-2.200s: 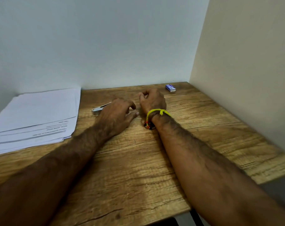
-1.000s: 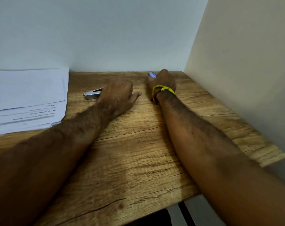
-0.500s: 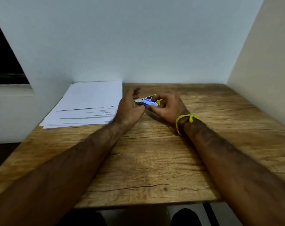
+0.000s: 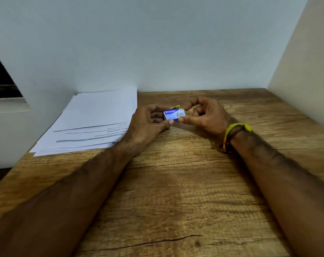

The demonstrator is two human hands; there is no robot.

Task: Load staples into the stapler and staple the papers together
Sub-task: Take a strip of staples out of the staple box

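Nearest, both forearms stretch away over the wooden table (image 4: pixel 176 201), whose grain carries a long crack close to the near edge. A yellow wristband (image 4: pixel 235 129) with a few dark and orange beads circles the right wrist.

Past the middle of the table the two hands meet. The left hand (image 4: pixel 146 125) curls its fingers round the left end of a small blue and white staple box (image 4: pixel 174 114), thumb under the near edge. The right hand (image 4: pixel 203 115) pinches the box's right end between thumb and forefinger, its other fingers bent loosely behind. The box is closed, so its contents cannot be seen. A sliver of yellow and dark shows just behind the box top; whether that is the stapler cannot be told.

Further left, a fanned stack of printed papers (image 4: pixel 94 119) lies reaching the far wall, just beside the left hand, its right edge partly hidden by that wrist.
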